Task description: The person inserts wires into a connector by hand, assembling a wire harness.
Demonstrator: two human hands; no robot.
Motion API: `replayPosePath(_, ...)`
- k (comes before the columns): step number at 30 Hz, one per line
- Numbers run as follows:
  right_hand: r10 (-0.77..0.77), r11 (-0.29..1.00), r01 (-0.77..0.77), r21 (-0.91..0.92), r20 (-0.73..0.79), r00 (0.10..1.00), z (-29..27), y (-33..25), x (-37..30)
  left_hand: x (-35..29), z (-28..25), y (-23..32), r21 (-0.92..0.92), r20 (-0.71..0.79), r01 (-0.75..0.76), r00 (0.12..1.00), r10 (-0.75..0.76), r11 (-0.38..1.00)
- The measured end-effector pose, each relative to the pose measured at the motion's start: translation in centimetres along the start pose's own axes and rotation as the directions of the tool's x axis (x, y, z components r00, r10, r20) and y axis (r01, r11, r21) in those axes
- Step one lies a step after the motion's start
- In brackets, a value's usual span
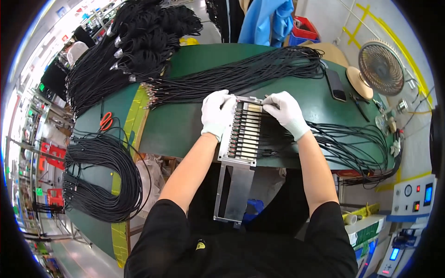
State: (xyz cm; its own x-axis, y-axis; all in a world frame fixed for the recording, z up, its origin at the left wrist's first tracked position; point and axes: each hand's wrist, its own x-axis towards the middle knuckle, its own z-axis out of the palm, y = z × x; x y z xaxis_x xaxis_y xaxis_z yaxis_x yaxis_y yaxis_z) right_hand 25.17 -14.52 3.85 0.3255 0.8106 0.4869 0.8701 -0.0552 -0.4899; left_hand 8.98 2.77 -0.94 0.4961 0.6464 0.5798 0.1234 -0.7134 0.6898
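A long metal fixture lies across the near edge of the green table and juts out over it. Black cable ends sit side by side in its row of pale slots, several of them, with cables running out to the right. My left hand, in a white glove, grips the fixture's upper left side with bent fingers. At the upper right corner, my white-gloved right hand pinches a thin black cable by the topmost slot. Its fingertips hide part of that cable.
A long black cable bundle stretches across the green table. Coiled cables, orange-handled scissors and a heaped cable pile are on the left. At right stand a fan, a phone and loose cables.
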Motion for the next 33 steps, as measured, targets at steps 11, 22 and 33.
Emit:
replayPosePath(11, -0.056, 0.982, 0.054, -0.183, -0.002, 0.998, 0.3, 0.7, 0.0, -0.3, 0.5, -0.7, -0.053, 0.114, 0.127, 0.986, -0.12, 0.99)
replayPosePath(22, -0.011, 0.991, 0.018, -0.134, 0.055, 0.998, 0.0, 0.6, 0.0, -0.2, 0.2, -0.5, -0.055, 0.119, 0.119, 0.987, -0.112, 0.991)
replayPosePath(33, -0.017, 0.987, 0.036, -0.156, 0.119, 0.993, 0.6, 0.4, -0.1, -0.1, 0.1, -0.8, -0.04, 0.193, 0.148, 0.972, -0.137, 0.988)
